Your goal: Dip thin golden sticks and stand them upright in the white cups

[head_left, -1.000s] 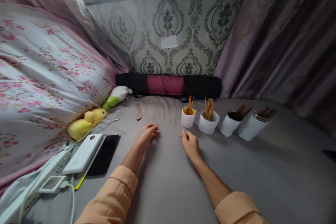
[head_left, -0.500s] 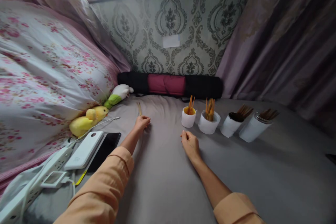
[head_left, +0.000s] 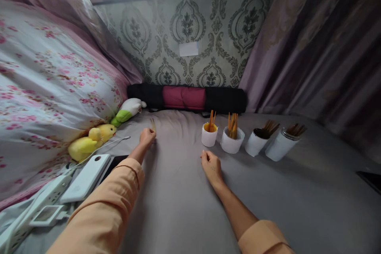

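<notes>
Pinched in the closed fingers of my left hand [head_left: 147, 137] is a pair of thin wooden sticks [head_left: 153, 125], their ends pointing up and away over the grey sheet. My right hand [head_left: 212, 165] rests curled in front of the cups; whether anything is between its fingers cannot be made out. Closest to it is a small white cup [head_left: 209, 138] with a yellow inside and a few orange sticks [head_left: 212, 121]. To its right stands a wider white cup [head_left: 231, 145] with a bunch of orange sticks [head_left: 233, 125]. Two tilted white containers [head_left: 255, 145] [head_left: 279, 149] hold darker brown sticks.
A black and maroon roll [head_left: 183, 98] lies along the wall. On the left are plush toys [head_left: 83, 145], a white power bank [head_left: 87, 178], a partly covered dark phone [head_left: 117, 161] and a power strip [head_left: 38, 210] with cables. A dark flat object [head_left: 370, 180] is at the right edge.
My left hand has shifted left and turned, so the sticks now lean to the right of it. My right hand stays in nearly the same place. The whole view has swung slightly right.
</notes>
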Tool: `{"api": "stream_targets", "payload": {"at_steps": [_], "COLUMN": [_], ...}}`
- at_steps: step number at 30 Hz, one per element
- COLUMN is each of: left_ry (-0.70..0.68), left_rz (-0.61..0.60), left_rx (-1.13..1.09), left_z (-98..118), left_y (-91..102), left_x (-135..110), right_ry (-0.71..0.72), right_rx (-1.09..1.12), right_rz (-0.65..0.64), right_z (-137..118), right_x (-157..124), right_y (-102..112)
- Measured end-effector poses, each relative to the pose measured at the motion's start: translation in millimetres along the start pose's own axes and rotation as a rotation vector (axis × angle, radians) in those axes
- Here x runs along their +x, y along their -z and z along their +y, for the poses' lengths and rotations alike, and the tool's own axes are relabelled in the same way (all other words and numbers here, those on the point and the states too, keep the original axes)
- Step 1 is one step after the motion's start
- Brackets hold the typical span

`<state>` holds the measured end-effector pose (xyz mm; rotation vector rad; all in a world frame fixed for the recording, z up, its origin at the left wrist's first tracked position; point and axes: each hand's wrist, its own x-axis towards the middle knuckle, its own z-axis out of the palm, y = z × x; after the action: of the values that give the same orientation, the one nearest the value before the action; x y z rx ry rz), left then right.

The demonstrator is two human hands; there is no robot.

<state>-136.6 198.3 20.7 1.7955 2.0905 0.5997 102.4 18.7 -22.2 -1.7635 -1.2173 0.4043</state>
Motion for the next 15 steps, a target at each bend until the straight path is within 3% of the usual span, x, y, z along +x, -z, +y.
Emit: {"api": "stream_targets", "payload": {"at_steps": [15], "left_ry": [-0.072], "left_rz": [0.011], "left_rx": [0.258], "left_z": [-6], "left_y": [-8.1], "left_x": [14], "right_ry": [-0.011], "right_rx": [0.008], "right_rz": [0.001], "right_z": [0], "right_x": [0], "right_y": [-1]}}
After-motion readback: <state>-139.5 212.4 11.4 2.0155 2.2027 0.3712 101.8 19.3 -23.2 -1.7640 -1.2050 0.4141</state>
